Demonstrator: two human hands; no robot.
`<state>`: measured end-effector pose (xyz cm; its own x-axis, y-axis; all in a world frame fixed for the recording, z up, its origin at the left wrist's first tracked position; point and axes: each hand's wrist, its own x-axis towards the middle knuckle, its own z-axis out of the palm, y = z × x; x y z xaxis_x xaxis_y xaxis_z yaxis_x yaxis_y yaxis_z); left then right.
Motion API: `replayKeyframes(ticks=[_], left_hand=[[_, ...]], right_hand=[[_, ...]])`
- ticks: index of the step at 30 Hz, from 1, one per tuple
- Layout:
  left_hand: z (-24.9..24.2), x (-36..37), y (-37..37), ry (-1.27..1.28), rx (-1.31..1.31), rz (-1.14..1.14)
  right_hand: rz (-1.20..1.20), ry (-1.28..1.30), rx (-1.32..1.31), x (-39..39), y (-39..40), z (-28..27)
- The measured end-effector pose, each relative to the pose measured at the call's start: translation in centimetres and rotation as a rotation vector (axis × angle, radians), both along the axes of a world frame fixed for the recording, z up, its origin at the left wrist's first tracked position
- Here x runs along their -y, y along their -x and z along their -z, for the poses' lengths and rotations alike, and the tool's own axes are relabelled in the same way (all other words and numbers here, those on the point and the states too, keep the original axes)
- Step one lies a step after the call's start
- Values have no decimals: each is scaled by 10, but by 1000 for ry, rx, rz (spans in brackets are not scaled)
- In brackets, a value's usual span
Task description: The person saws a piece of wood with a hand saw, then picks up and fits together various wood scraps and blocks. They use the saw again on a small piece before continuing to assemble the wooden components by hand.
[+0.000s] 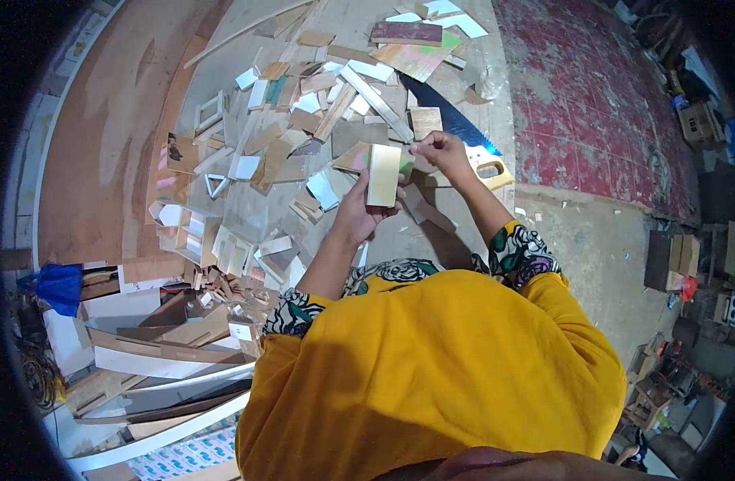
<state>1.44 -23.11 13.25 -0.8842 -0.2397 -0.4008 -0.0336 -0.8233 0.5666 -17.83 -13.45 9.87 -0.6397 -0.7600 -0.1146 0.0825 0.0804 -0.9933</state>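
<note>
My left hand point(361, 210) grips a pale rectangular wooden block point(384, 178), fingers wrapped around its lower part and its long side standing upright in the view. To the right, just beyond the block's upper corner, my right hand point(446, 155) is closed in a pinch. Whatever sits between its fingertips, if anything, is too small to make out. A handsaw point(455, 122) with a dark blue blade and a light wooden handle lies beside my right hand. Close above the hands is a square wood piece point(426, 122), with a long pale strip point(377, 103) to its left.
Many wood offcuts point(307, 120) in white, brown and green are scattered over the work surface. A large brown board point(95, 144) lies at the left. Long curved scraps point(159, 353) and a blue bag point(58, 287) are at lower left. Red tiled floor point(576, 96) stretches along the right.
</note>
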Motion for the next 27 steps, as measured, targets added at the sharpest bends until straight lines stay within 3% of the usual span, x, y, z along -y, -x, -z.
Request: replayKeyframes(ticks=[9, 11, 13, 17, 19, 21, 22, 25, 26, 27], left_hand=[[-5, 29, -15, -45, -136, -105], [2, 35, -20, -15, -125, -102], [11, 39, -25, -32, -99, -146], [15, 47, -30, -34, -67, -170], [15, 52, -26, -44, -44, -223], [17, 58, -23, -65, -36, -259], [17, 60, -21, -52, -34, -281], [26, 72, -17, -100, -62, -315], [31, 75, -14, -127, 46, -420], [35, 79, -15, -119, 47, -422]], right_hand=[[-2, -276, -507, 56, 71, 10], [-31, -269, -454, 80, 86, 18], [-64, -176, -847, 106, 104, 30], [-142, -263, -732, 167, 123, 35], [-156, -286, -800, 197, 132, 32], [-143, -361, -1071, 229, 137, 29], [-196, -388, -1045, 240, 137, 23], [-128, -230, -1269, 277, 138, 30], [-168, -401, -1307, 279, 139, 33], [-165, -394, -1305, 287, 136, 16]])
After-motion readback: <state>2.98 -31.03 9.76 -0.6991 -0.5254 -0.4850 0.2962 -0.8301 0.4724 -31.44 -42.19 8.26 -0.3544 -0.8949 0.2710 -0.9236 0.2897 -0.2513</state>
